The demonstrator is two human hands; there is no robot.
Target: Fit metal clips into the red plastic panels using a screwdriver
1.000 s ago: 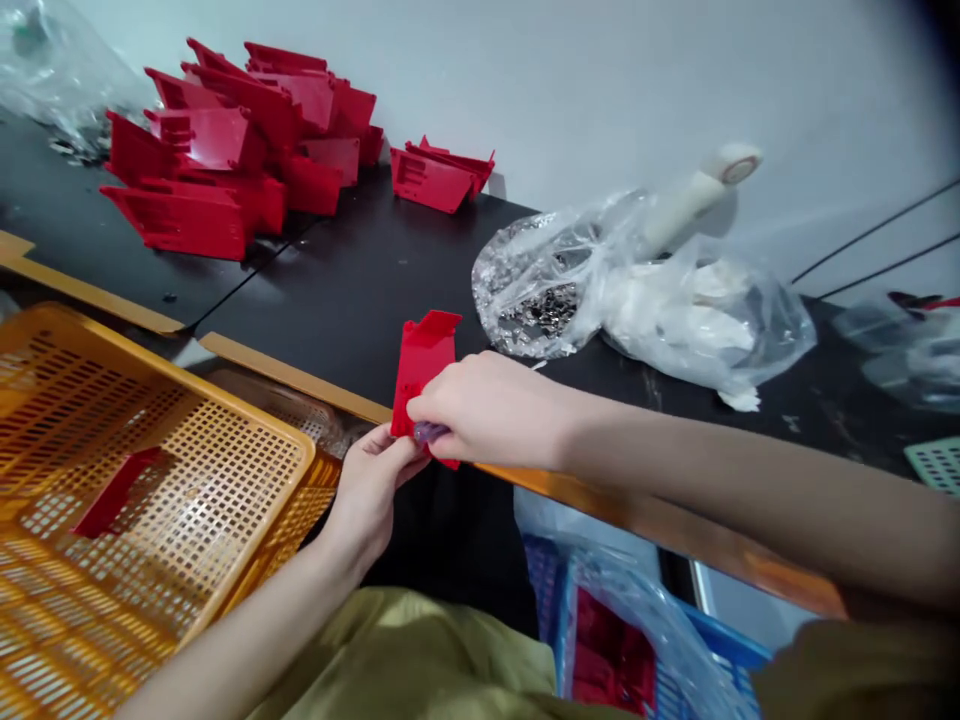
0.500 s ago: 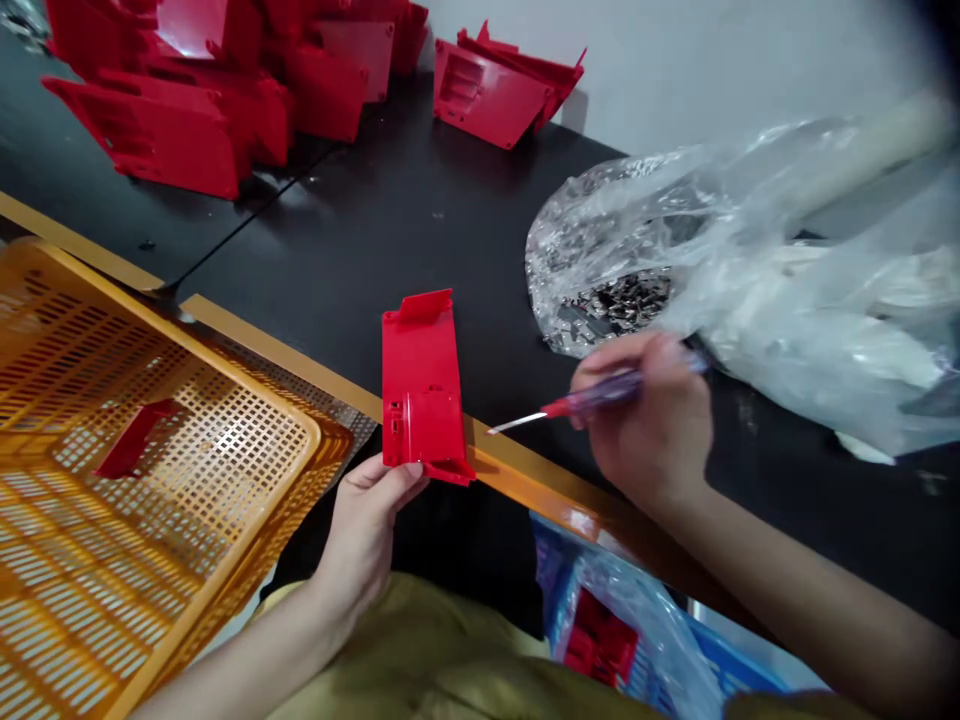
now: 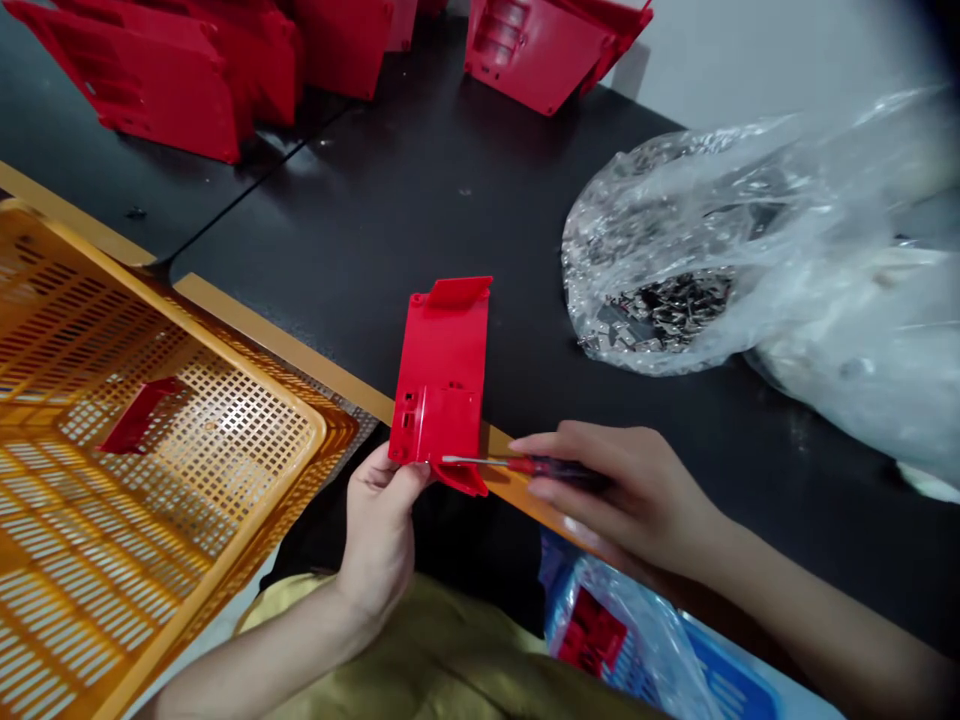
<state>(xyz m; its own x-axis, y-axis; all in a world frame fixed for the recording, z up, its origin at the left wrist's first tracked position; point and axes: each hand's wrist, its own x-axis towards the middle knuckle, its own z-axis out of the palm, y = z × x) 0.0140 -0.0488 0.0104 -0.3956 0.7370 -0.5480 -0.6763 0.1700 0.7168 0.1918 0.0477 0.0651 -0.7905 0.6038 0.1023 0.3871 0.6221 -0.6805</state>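
Observation:
My left hand [image 3: 386, 520] pinches the lower end of a red plastic panel [image 3: 444, 385], thumb on top near its bottom edge. The panel has small slots along its left side and a raised flap at its far end. In my right hand [image 3: 630, 490] is a screwdriver [image 3: 559, 468] with a dark, red-tipped handle. Its thin metal shaft points left across the panel's lower part, with the tip close to my left thumb. Whether the tip touches the panel, I cannot tell.
A clear plastic bag [image 3: 637, 230] of small metal clips lies on the black table [image 3: 360, 240]. Red panels [image 3: 172, 80] are stacked at the back. On the left, an orange basket [image 3: 315, 430] holds one red part [image 3: 139, 415]. Below stands a blue crate [image 3: 731, 675] with red pieces.
My right hand has come left and down from beside the bag, bringing the screwdriver tip over the panel's lower edge. The view has shifted, and the panel tilts slightly more.

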